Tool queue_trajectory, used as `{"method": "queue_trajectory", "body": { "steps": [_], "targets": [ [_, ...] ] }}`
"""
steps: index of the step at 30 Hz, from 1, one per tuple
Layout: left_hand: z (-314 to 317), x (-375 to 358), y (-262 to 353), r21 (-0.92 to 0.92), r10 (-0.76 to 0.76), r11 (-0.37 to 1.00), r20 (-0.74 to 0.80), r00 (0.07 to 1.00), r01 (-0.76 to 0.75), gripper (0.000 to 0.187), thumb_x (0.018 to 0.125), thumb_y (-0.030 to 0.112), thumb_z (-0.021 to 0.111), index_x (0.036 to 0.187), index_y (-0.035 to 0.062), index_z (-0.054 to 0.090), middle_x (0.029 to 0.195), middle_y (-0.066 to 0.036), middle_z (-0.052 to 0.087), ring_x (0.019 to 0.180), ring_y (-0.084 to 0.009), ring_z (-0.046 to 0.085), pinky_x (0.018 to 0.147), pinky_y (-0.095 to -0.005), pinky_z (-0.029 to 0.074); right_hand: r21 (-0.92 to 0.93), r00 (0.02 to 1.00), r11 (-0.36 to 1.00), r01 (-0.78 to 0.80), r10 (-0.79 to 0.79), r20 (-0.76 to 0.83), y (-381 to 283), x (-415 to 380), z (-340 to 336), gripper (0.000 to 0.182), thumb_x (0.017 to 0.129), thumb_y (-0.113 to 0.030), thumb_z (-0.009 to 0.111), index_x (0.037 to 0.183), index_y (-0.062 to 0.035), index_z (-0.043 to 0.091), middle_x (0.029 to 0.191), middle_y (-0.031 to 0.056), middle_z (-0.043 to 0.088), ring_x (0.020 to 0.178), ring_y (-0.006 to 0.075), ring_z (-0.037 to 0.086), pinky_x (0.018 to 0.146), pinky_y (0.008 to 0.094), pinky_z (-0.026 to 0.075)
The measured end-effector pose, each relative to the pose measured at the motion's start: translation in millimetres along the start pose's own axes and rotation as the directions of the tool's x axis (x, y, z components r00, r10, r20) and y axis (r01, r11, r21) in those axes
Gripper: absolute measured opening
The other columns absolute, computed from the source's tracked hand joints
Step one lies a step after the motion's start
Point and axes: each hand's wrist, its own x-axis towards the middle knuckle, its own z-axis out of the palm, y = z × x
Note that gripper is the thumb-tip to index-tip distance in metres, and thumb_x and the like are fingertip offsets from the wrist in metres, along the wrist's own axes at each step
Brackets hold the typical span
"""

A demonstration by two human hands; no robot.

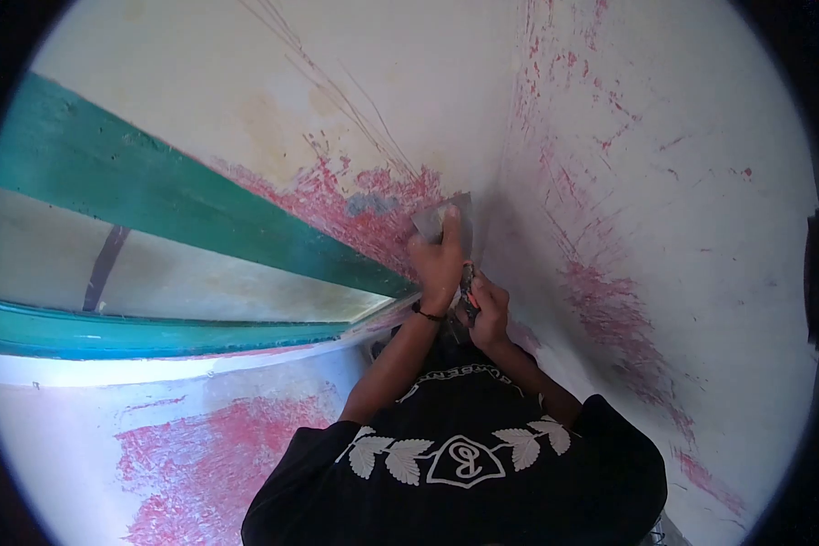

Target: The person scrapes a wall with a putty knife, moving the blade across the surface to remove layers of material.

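Observation:
A broad, flat metal scraper blade (434,225) lies against the wall near the corner. My left hand (439,273) grips it, with a finger stretched over its face. Just below and to the right, my right hand (491,312) is closed round a black-and-orange handle (468,287). The handle's top end meets the blade's lower edge in this view; whether both belong to one tool I cannot tell. Rough reddish-pink patches (382,218) and a small grey smear (373,203) mark the wall to the left of the blade.
A green-painted frame (173,191) slants down from the left towards my hands, with a lighter teal ledge (136,337) beneath. The right-hand wall (682,227) stands close and bears scratched pink streaks. Below the ledge, another wall surface shows a large pink patch (227,455).

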Motion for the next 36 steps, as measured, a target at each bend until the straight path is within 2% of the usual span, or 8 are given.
{"method": "queue_trajectory", "body": {
  "steps": [2,5,11,14,17,20,26,36],
  "targets": [
    [-2,-2,11,-0.008,-0.067,0.998,0.025,0.997,0.067,0.035,0.098,0.029,0.068,0.088,-0.0046,0.07,0.078,-0.002,0.068,0.072,-0.0077,0.058,0.062,-0.0289,0.048,-0.037,1.0,0.999,0.028,-0.028,-0.002,4,-2,2,0.044,0.105,-0.027,0.048,0.135,0.0039,0.058,0.077,0.0006,0.057,0.053,0.0072,0.048,0.047,0.0239,0.039],
    [-6,-3,-7,-0.04,0.073,0.997,0.016,0.997,-0.073,0.031,0.098,0.025,0.067,0.089,-0.0046,0.07,0.078,0.0,0.068,0.071,-0.0066,0.057,0.062,-0.0279,0.048,-0.12,0.999,0.991,0.052,-0.054,-0.007,0,-3,4,0.045,0.104,-0.024,0.049,0.139,0.0025,0.054,0.078,0.0004,0.057,0.055,0.0072,0.049,0.049,0.0231,0.04],
    [-23,-11,-38,-0.13,0.027,0.991,-0.063,0.998,-0.035,0.027,0.099,0.023,0.066,0.092,-0.0033,0.07,0.084,-0.002,0.069,0.076,-0.0069,0.058,0.065,-0.0277,0.048,-0.405,0.941,0.85,0.337,-0.304,0.147,22,-6,-11,0.047,0.101,-0.014,0.051,0.145,0.0029,0.049,0.084,0.003,0.062,0.062,0.0072,0.051,0.057,0.0229,0.043],
    [-30,-17,-29,-0.067,0.012,0.998,-0.059,0.998,-0.016,0.026,0.098,0.021,0.067,0.093,-0.0038,0.07,0.084,-0.002,0.068,0.076,-0.0077,0.058,0.065,-0.0282,0.048,-0.427,0.93,0.826,0.368,-0.319,0.184,33,-3,-15,0.046,0.102,-0.014,0.051,0.144,0.0043,0.049,0.091,0.0051,0.066,0.065,0.008,0.052,0.059,0.024,0.044],
    [-26,-10,-50,-0.107,0.036,0.993,-0.114,0.993,-0.048,0.027,0.098,0.022,0.067,0.092,-0.004,0.07,0.083,-0.001,0.067,0.075,-0.0084,0.058,0.065,-0.0285,0.048,-0.427,0.975,0.878,0.218,-0.18,0.13,23,-10,-9,0.044,0.102,-0.013,0.051,0.142,0.0055,0.051,0.095,0.0075,0.067,0.066,0.0087,0.053,0.06,0.0247,0.045],
    [-23,-11,-49,-0.182,0.008,0.983,-0.126,0.992,-0.031,0.029,0.098,0.023,0.068,0.089,-0.0042,0.07,0.082,-0.001,0.067,0.074,-0.0086,0.058,0.065,-0.0291,0.048,-0.566,0.911,0.72,0.402,-0.374,0.172,16,-8,-3,0.041,0.101,-0.012,0.052,0.138,0.0061,0.055,0.089,0.0076,0.067,0.064,0.0083,0.053,0.059,0.0254,0.045],
    [-24,-15,-47,-0.127,0.064,0.988,-0.145,0.987,-0.082,0.031,0.098,0.024,0.067,0.087,-0.005,0.069,0.081,-0.001,0.066,0.074,-0.0089,0.057,0.064,-0.0297,0.048,-0.566,0.855,0.656,0.499,-0.48,0.196,18,-4,-10,0.037,0.099,-0.01,0.054,0.133,0.0052,0.061,0.065,0.0033,0.058,0.056,0.0089,0.053,0.054,0.026,0.043],
    [-23,-2,-19,-0.149,0.033,0.987,-0.131,0.991,-0.053,0.032,0.098,0.026,0.067,0.086,-0.0033,0.07,0.081,-0.001,0.066,0.07,-0.0084,0.056,0.061,-0.0292,0.046,-0.531,0.816,0.636,0.56,-0.533,0.223,1,11,6,0.037,0.1,-0.01,0.055,0.133,0.0058,0.06,0.062,0.0028,0.056,0.053,0.0091,0.051,0.053,0.0267,0.042]
  ]
}}
